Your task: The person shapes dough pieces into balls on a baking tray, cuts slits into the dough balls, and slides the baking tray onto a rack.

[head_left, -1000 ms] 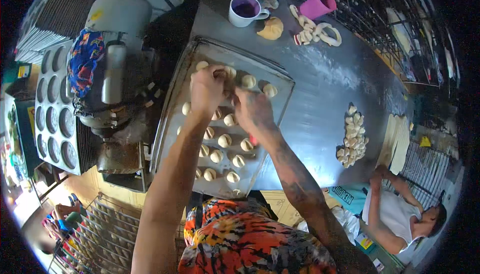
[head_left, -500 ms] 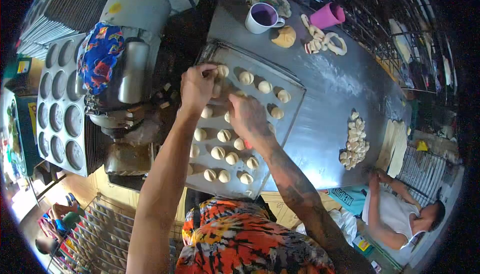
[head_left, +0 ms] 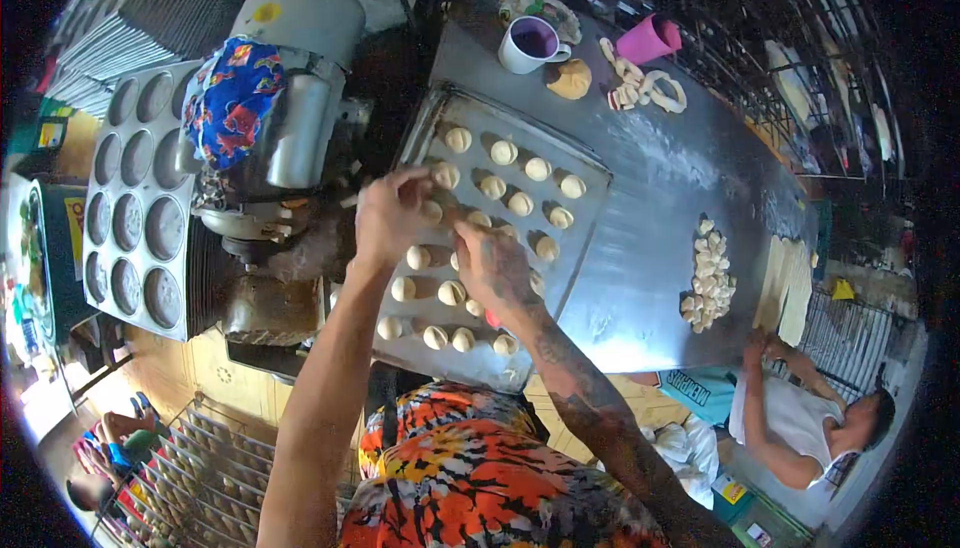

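A metal baking tray (head_left: 590, 238) holds rows of small dough balls (head_left: 504, 152), many with a slit across the top. My left hand (head_left: 390, 216) is over the tray's left side, its fingertips beside a slit dough ball (head_left: 445, 176). Motion smears those fingers, so whether they grip it is unclear. Above the middle of the tray my right hand (head_left: 497, 266) is closed, thumb and fingers pressed together. A bit of red (head_left: 492, 318) shows under its palm; what it belongs to is hidden.
Left of the tray stands a mixer (head_left: 300, 23) beside a muffin pan (head_left: 128, 220). On the table are a mug (head_left: 530, 45), a bun (head_left: 569, 79), a pink cup (head_left: 649, 40), a pile of dough pieces (head_left: 712, 278) and a dough sheet (head_left: 783, 288). Another person (head_left: 800, 403) is at the right.
Both hands have moved slightly toward my body. My left fingertips have left the far-left dough ball for the one below it. The view has shifted slightly.
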{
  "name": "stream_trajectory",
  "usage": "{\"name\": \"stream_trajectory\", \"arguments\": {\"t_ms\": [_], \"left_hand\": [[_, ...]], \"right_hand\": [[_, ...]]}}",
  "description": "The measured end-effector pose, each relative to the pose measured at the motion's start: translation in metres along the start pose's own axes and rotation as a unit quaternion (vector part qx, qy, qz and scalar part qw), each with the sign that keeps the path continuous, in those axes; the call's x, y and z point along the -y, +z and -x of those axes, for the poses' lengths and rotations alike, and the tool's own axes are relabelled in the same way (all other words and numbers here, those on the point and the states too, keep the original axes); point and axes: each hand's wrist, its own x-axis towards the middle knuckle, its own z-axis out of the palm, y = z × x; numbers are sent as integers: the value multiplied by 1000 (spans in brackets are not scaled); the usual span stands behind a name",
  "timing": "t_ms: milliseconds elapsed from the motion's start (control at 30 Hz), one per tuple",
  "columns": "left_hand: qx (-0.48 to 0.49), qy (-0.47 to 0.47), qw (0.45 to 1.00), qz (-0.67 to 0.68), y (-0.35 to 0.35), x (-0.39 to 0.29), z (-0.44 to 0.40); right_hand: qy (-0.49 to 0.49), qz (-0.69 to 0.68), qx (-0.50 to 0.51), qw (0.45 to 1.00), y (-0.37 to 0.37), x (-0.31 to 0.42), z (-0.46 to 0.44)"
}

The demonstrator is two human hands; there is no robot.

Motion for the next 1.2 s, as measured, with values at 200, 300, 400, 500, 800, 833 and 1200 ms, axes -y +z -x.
{"name": "stream_trajectory", "arguments": {"t_ms": [200,300,400,500,800,833,1200], "left_hand": [[-12,24,991,-128,1,27,40],[-51,44,987,-143,8,36,40],[16,-29,997,-76,-20,5,50],[23,10,996,-81,-26,23,85],[15,22,1000,-15,-29,37,102],[12,23,1000,-14,-33,38,108],[27,-49,998,-24,-41,58,146]], "right_hand": [[7,-15,-49,999,31,9,-20],[21,16,37,999,23,13,31],[26,-12,18,999,23,28,48],[2,-24,-21,999,40,25,37],[20,-34,-9,999,50,53,106],[37,-38,5,999,49,55,107],[-36,2,-27,999,70,66,141]]}}
